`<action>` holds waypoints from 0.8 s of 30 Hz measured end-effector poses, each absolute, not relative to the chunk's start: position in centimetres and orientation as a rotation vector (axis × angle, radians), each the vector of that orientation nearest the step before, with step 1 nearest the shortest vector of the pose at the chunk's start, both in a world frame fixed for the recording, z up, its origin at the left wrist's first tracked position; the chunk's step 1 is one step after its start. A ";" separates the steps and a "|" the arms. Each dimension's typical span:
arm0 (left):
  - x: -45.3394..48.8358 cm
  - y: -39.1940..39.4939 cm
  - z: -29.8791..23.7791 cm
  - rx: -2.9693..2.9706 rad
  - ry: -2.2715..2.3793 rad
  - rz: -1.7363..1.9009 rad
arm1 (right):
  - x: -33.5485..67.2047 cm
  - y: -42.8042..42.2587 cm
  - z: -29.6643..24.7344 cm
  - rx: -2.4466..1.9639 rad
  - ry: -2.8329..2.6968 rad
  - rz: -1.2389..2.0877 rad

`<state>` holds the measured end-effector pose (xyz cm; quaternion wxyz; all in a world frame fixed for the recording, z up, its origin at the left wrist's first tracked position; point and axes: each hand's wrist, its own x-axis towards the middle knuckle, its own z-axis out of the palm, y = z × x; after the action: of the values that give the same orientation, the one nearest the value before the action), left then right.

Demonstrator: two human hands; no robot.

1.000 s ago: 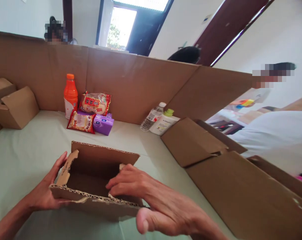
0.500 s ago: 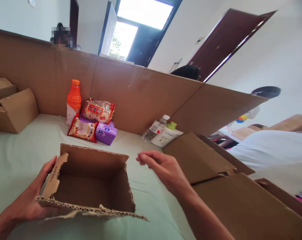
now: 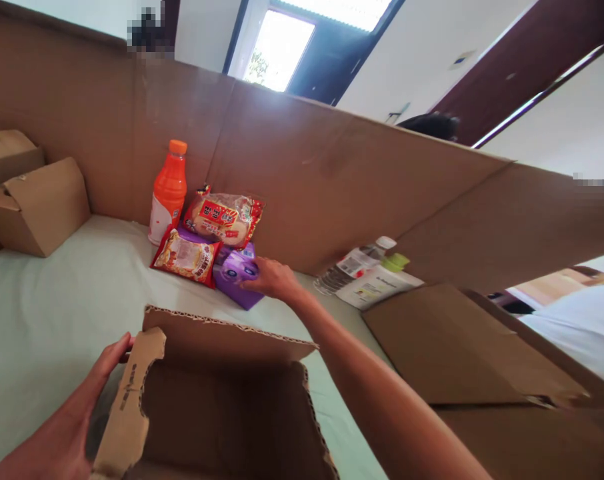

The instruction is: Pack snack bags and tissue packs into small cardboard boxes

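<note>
An open cardboard box (image 3: 232,330) with torn edges stands close in front of me, and its inside holds nothing I can see. My left hand (image 3: 89,400) grips the box's left side, thumb near the top edge, other fingers mostly hidden. Beyond the box, my right hand (image 3: 273,279) has its fingers around the right end of a purple tissue pack (image 3: 235,270). Against that pack lies a small red snack packet (image 3: 187,257). A larger red and clear bag of rice crackers (image 3: 223,217) rests on top of it. Just left stands an orange drink bottle (image 3: 168,193).
A clear water bottle (image 3: 349,267) and a white pouch with a green cap (image 3: 379,285) lean by the tall cardboard wall (image 3: 307,173). Cardboard boxes stand at the right (image 3: 462,347) and left (image 3: 52,207). Pale green cloth (image 3: 37,320) covers the surface.
My right hand has moved forward and left from beside the box onto the purple tissue pack. My left hand stays on the box. The camera view has shifted.
</note>
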<state>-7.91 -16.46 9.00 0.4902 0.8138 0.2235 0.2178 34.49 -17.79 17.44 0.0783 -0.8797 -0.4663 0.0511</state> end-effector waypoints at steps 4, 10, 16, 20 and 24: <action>-8.2 -15.5 8.3 1.982 0.456 0.556 | 34.6 -25.2 19.4 -2.608 -1.300 0.240; -7.3 -15.3 9.4 2.009 0.457 0.543 | 29.5 -33.5 24.6 -1.543 -1.011 0.181; -6.6 -15.6 10.3 1.996 0.431 0.557 | 21.1 -33.1 28.7 -1.795 -1.700 0.162; -6.7 -16.1 10.8 2.014 0.408 0.604 | 18.5 -31.7 28.0 -2.172 -2.104 0.068; -6.6 -16.3 11.2 2.004 0.400 0.620 | 16.6 -29.3 26.0 -2.350 -2.356 0.262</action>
<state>-6.61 -16.28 11.25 0.4822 0.8221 0.1643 0.2543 16.65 -29.35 25.98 -0.0981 -0.7006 -0.7024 0.0780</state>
